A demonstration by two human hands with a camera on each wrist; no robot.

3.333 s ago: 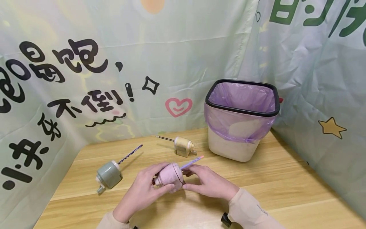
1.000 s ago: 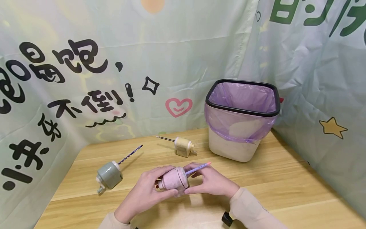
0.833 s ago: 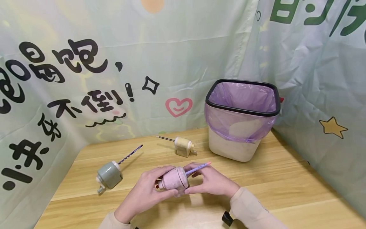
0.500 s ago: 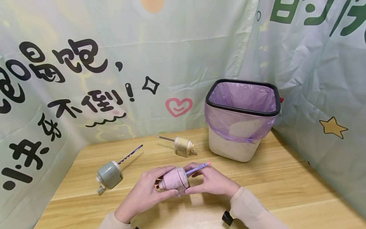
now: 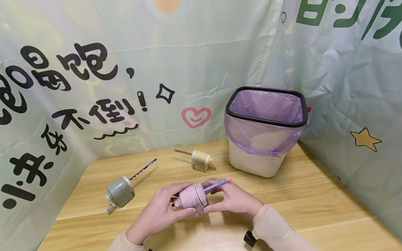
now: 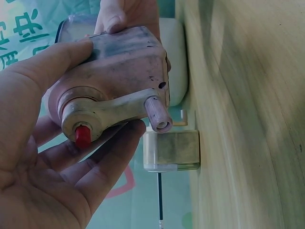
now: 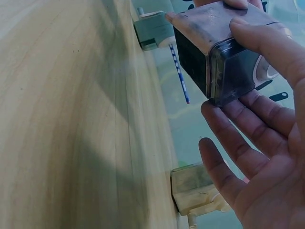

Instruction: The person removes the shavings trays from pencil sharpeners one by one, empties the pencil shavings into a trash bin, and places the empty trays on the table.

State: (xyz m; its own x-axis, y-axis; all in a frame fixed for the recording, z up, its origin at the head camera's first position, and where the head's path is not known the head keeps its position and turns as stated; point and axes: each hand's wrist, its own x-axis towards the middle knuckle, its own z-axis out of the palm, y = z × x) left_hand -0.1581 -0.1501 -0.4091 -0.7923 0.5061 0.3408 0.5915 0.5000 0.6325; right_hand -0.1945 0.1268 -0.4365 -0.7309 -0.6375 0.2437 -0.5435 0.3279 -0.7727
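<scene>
A pink crank pencil sharpener (image 5: 190,196) is held up between both hands, with a lavender, pink-tipped pencil (image 5: 218,184) sticking out of its front. My left hand (image 5: 158,207) grips the body from the crank side, thumb on one face and fingers round the other. In the left wrist view the crank handle (image 6: 126,106) and a red button (image 6: 83,137) face the palm. At the front end, my right hand (image 5: 232,198) pinches the sharpener between thumb and fingers. The dark see-through shavings drawer (image 7: 236,71) shows near those fingers in the right wrist view.
A grey-green sharpener (image 5: 120,191) with a blue patterned pencil stands at left on the wooden table (image 5: 301,209). Behind the hands stands a yellowish sharpener (image 5: 200,162) with a dark pencil. A bin (image 5: 257,162) with a purple liner is at back right, before the printed cloth (image 5: 194,80).
Since the oldest frame, both hands have carried the pink sharpener slightly right and nearer, and the right fingers have shifted along its front. In the last second almost nothing has moved.
</scene>
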